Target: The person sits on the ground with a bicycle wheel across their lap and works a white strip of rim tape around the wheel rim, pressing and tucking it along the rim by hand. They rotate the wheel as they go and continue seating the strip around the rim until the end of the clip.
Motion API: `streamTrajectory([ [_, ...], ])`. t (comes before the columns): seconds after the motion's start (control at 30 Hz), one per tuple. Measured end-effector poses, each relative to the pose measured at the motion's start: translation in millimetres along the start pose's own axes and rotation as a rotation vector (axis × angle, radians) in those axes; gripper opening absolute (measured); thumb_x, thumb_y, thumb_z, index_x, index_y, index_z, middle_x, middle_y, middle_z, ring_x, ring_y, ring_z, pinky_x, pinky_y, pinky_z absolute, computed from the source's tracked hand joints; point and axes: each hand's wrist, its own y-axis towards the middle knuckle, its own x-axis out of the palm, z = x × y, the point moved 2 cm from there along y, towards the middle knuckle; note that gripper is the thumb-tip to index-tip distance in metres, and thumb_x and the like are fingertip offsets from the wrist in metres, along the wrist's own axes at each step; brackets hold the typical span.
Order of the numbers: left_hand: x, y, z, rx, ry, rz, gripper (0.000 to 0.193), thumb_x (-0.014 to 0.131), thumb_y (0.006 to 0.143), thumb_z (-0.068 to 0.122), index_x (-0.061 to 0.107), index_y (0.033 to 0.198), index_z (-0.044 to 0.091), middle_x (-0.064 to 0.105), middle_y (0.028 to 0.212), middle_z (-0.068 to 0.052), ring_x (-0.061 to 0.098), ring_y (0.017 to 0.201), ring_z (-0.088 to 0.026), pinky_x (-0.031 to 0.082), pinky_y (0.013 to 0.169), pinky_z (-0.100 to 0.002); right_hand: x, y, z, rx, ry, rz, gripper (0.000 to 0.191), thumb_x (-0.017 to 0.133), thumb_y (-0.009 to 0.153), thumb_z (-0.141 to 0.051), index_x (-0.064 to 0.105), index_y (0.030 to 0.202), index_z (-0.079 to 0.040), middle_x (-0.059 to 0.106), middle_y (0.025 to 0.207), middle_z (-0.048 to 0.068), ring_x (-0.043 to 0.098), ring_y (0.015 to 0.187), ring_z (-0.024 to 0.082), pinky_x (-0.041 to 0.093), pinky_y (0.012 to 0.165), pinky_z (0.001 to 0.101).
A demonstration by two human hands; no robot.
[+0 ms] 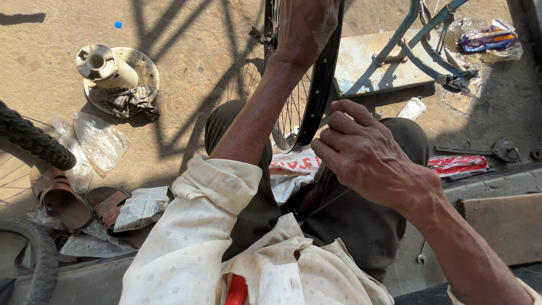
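A black bicycle wheel rim (322, 85) with thin spokes stands upright between my knees. My left hand (305, 25) reaches up and grips the rim near its hub at the top of the view. My right hand (367, 152) hovers by the rim's lower right edge, fingers curled together as if pinching something small; what it holds is hidden. I sit on the ground in dark trousers and a pale patterned shirt.
A light blue bicycle frame (420, 34) lies on a board at the upper right. A hub-like metal part and a rag (121, 101) sit upper left. Tyres (34, 141), sandals (62, 197), plastic bags and paper lie left. A red packet (457, 164) and tools lie right.
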Motion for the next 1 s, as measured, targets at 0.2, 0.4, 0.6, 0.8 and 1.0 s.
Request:
streamTrajectory([
  [0.2,0,8,5,-0.283,-0.030,-0.210,0.012,0.064,0.105,0.020,0.070,0.111,0.011,0.070,0.076,-0.005,0.067,0.058,-0.012,0.053,0.046,-0.027,8,4,19,-0.039,-0.138,0.183,0.029,0.072,0.073,-0.009,0.076,0.102,-0.005,0.072,0.097,0.006,0.063,0.105,0.022,0.047,0.113,0.0431],
  [0.4,-20,13,17,-0.158,-0.052,0.017,0.015,0.060,0.107,0.025,0.065,0.117,0.015,0.074,0.098,-0.003,0.074,0.079,-0.014,0.063,0.065,-0.025,14,3,38,-0.040,-0.130,0.217,0.023,0.074,0.073,-0.010,0.073,0.095,-0.003,0.067,0.097,0.010,0.063,0.105,0.030,0.050,0.103,0.0434],
  [0.6,-22,12,21,-0.337,-0.125,0.034,0.017,0.063,0.103,0.025,0.070,0.114,0.014,0.078,0.102,-0.003,0.076,0.080,-0.015,0.063,0.071,-0.029,17,10,39,-0.103,-0.067,0.312,0.022,0.074,0.078,-0.007,0.068,0.098,-0.001,0.065,0.101,0.011,0.064,0.103,0.029,0.053,0.102,0.0429],
  [0.8,-40,16,44,-0.397,-0.142,0.048,0.017,0.069,0.099,0.021,0.076,0.109,0.010,0.079,0.104,-0.008,0.078,0.089,-0.020,0.063,0.079,-0.033,0,2,29,-0.143,-0.019,0.306,0.025,0.075,0.076,-0.005,0.068,0.100,0.001,0.064,0.104,0.011,0.064,0.097,0.026,0.054,0.088,0.0402],
  [1.0,-76,8,86,-0.489,-0.213,-0.043,0.017,0.071,0.098,0.017,0.077,0.110,0.007,0.079,0.105,-0.011,0.078,0.089,-0.023,0.062,0.080,-0.035,-20,-7,27,-0.140,-0.030,0.311,0.030,0.076,0.072,-0.004,0.069,0.100,0.000,0.065,0.102,0.010,0.064,0.093,0.026,0.056,0.081,0.0397],
])
